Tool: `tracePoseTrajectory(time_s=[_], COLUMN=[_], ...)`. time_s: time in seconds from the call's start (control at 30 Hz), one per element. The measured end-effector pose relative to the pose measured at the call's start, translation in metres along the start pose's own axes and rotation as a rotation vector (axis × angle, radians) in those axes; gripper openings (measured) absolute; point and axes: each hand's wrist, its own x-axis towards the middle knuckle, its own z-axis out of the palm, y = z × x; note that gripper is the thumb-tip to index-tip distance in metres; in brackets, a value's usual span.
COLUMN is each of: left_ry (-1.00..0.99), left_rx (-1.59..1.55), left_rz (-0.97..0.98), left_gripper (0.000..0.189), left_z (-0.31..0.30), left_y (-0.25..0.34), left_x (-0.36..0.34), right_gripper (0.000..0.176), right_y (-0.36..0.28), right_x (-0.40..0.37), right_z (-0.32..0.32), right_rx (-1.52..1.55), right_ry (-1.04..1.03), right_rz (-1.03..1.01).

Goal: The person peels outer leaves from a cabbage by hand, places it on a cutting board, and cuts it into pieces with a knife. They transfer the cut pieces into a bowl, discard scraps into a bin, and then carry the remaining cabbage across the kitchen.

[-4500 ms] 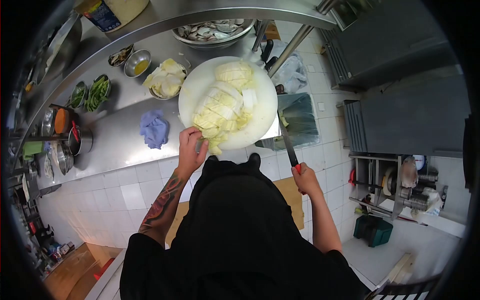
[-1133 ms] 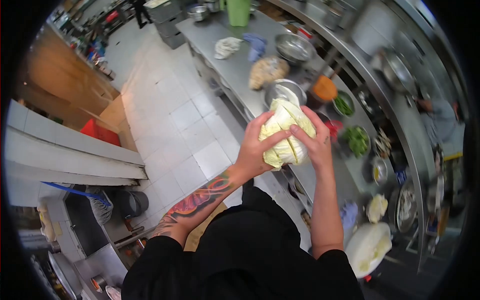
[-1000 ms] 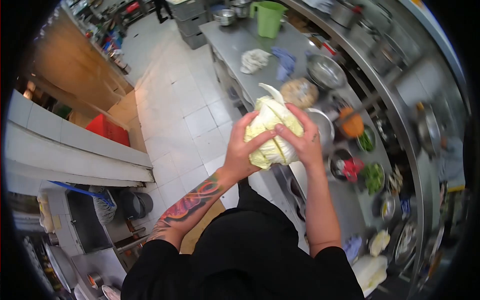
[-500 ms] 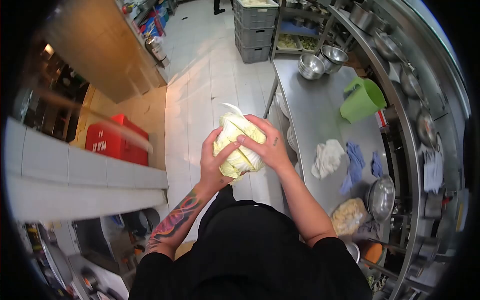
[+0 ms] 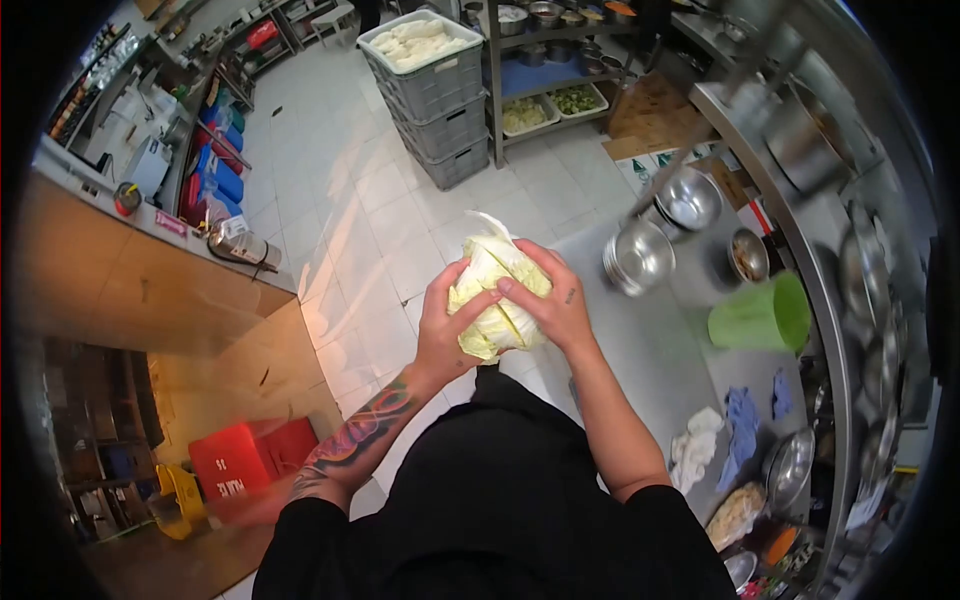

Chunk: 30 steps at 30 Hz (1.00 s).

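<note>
Both hands press a pale yellow-green cut cabbage (image 5: 497, 300) between them at the middle of the frame, held in the air at chest height, over the white tiled floor (image 5: 400, 215) and the near edge of the long steel desk (image 5: 640, 350) that runs down the right side. The left hand (image 5: 448, 325), on a tattooed forearm, cups it from the left. The right hand (image 5: 557, 308) covers it from the right and above. The fingers (image 5: 470, 300) of both hands are clamped on the leaves and meet across the front. One loose leaf tip sticks up at the top.

The likely trouble is spillage. The cabbage looks sliced through, so only the squeeze of the two palms holds the pieces together. If the grip slackens or tilts, slices could slide out below and land on the floor.

On the desk, right of centre, stand nested steel bowls (image 5: 640, 258) and a second stack (image 5: 688, 197); what they hold cannot be seen. A small steel bowl (image 5: 748, 257) holds something brownish. A green plastic jug (image 5: 762, 315) stands beside them, its inside hidden. Towards the lower right lie a white cloth (image 5: 695, 450) and a blue cloth (image 5: 742, 425), and beyond them a bowl of pale shreds (image 5: 735, 515). At the top centre, stacked grey plastic crates (image 5: 430, 90) are filled with white pieces. To their right, shelf trays (image 5: 575, 100) hold green and pale vegetables.
</note>
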Motion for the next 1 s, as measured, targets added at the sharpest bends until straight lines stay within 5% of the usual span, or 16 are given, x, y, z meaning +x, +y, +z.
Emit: tracePoseTrajectory(time_s=[0.33, 0.73, 1.0], left_ry=[-0.146, -0.606, -0.813], left_rx=[0.031, -0.3, -0.077], left_rz=[0.041, 0.121, -0.08], left_gripper=[0.085, 0.085, 0.088], left_z=[0.021, 0.245, 0.436], left_y=[-0.209, -0.381, -0.506], left_x=[0.153, 0.328, 0.373], right_gripper=[0.065, 0.065, 0.063], right_y=[0.1, 0.244, 0.519], right_x=[0.227, 0.391, 0.515], right_z=[0.055, -0.047, -0.094], right_rx=[0.171, 0.395, 0.648], right_ry=[0.076, 0.538, 0.459], right_rz=[0.096, 0.451, 0.656])
